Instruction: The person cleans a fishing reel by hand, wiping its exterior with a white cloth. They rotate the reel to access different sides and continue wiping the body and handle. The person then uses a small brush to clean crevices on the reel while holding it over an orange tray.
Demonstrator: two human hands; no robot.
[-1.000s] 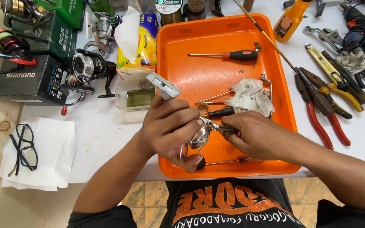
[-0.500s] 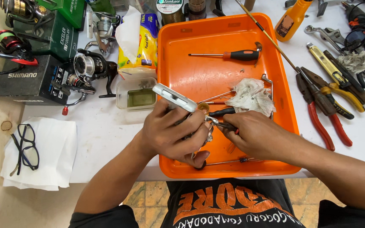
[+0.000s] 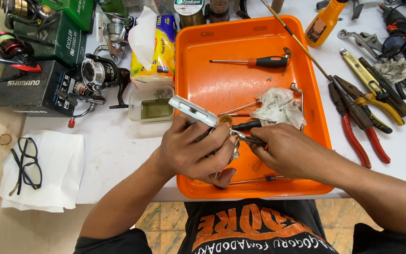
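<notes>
My left hand [image 3: 193, 153] grips a silver fishing reel body [image 3: 192, 110] over the near part of an orange tray [image 3: 240, 84]; its flat foot sticks up to the left. My right hand [image 3: 283, 148] holds a thin metal tool with a black handle [image 3: 245, 131], its tip against the brass part of the reel [image 3: 225, 121]. A crumpled white rag [image 3: 278, 107] lies in the tray just beyond my right hand. A screwdriver with a red and black handle [image 3: 264, 61] lies farther back in the tray.
Pliers with red handles [image 3: 358, 131] and other tools lie right of the tray, an orange bottle [image 3: 323, 23] behind them. Left are a small clear box [image 3: 151, 108], a tissue pack [image 3: 158, 44], reels [image 3: 99, 73], dark boxes [image 3: 29, 89], and glasses [image 3: 27, 164] on white paper.
My left hand has turned the reel body, so its silver foot swung down and out to the left. My right hand stayed at the reel with the tool.
</notes>
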